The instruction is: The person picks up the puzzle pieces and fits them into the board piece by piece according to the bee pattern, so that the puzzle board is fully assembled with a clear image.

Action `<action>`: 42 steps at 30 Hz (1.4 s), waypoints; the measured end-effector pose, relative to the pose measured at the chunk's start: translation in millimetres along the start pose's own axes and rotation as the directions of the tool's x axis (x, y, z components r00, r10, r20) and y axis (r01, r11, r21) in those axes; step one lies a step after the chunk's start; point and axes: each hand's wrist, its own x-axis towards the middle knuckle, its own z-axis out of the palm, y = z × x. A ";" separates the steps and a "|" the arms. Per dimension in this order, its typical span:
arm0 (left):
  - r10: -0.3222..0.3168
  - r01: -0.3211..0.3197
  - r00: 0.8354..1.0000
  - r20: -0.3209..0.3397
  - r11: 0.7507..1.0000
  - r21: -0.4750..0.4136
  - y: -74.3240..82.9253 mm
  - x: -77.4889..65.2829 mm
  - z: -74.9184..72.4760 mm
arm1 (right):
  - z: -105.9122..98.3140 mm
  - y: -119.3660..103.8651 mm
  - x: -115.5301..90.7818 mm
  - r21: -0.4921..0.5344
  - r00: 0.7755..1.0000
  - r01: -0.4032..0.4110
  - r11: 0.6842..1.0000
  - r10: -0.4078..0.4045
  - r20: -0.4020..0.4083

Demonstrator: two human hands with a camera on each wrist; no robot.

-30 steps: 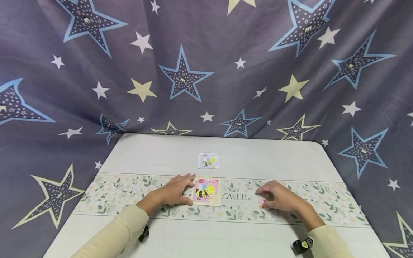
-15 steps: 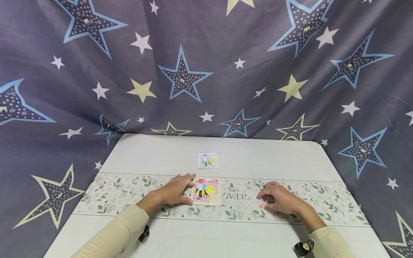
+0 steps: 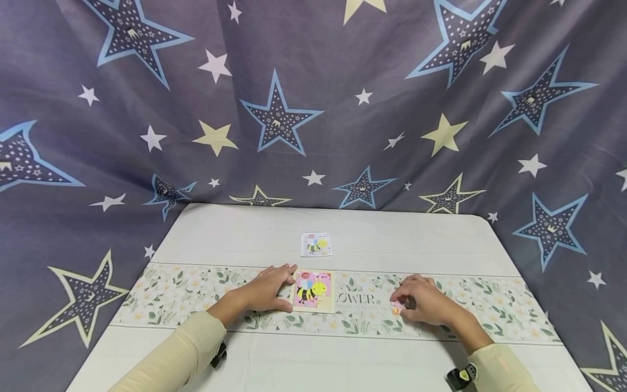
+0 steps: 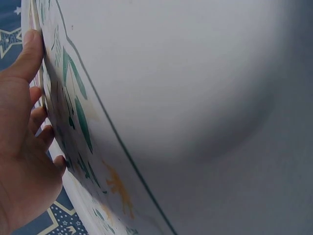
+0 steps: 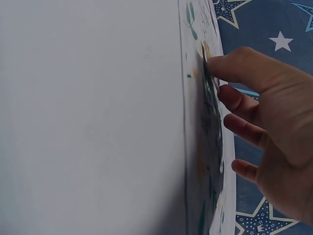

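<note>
In the head view, a square bee puzzle [image 3: 305, 288] in a pale wooden frame lies on the floral strip. Bare wood shows at its lower right. My left hand [image 3: 266, 288] rests against the puzzle's left edge, thumb low and fingers high. In the left wrist view the left hand [image 4: 24, 132] has its thumb and fingertips along the board's edge. To the right, my right hand [image 3: 425, 299] pinches a small pink and orange puzzle piece [image 3: 397, 308] between thumb and index finger, low over the strip. The right wrist view shows the right hand [image 5: 274, 103] with its other fingers loosely bent.
A printed bee picture card [image 3: 316, 244] lies behind the puzzle. The white table [image 3: 245, 234] carries a floral band with printed lettering [image 3: 360, 298]. A star-patterned curtain [image 3: 313, 109] hangs behind and at both sides.
My right hand has shifted very slightly, and its fingers have closed up around the puzzle piece, which shows more of its face. The left hand and the puzzle have not moved.
</note>
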 end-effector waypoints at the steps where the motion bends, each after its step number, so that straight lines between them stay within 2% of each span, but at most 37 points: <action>1: -0.001 0.001 1.000 0.000 1.000 0.002 0.1 0.1 -0.1 | -0.1 -0.3 0.5 -0.002 1.000 -0.005 1.000 0.005 -0.007; 8: 0.002 -0.002 1.000 -0.001 1.000 -0.005 1.2 0.2 -1.1 | -0.1 -5.3 9.8 0.041 0.999 -0.031 0.999 0.031 -0.014; 15: -0.002 0.002 1.000 0.004 1.000 -0.007 0.8 -0.5 -0.2 | 9.3 -10.9 25.4 0.060 0.999 0.029 0.998 -0.027 -0.035; 27: 0.000 0.000 1.000 0.002 1.000 -0.009 1.9 -1.2 -1.6 | 19.6 -26.4 50.5 0.136 0.999 0.036 0.990 -0.037 0.004; 32: 0.004 -0.004 1.000 0.001 1.000 -0.004 3.7 -0.6 -3.4 | 23.9 -35.5 61.0 0.141 1.000 0.015 0.990 -0.019 0.023; 42: -0.003 0.003 1.000 0.006 1.000 -0.008 6.3 -1.2 -4.4 | 32.8 -54.7 83.1 0.123 0.998 0.038 0.992 -0.043 0.038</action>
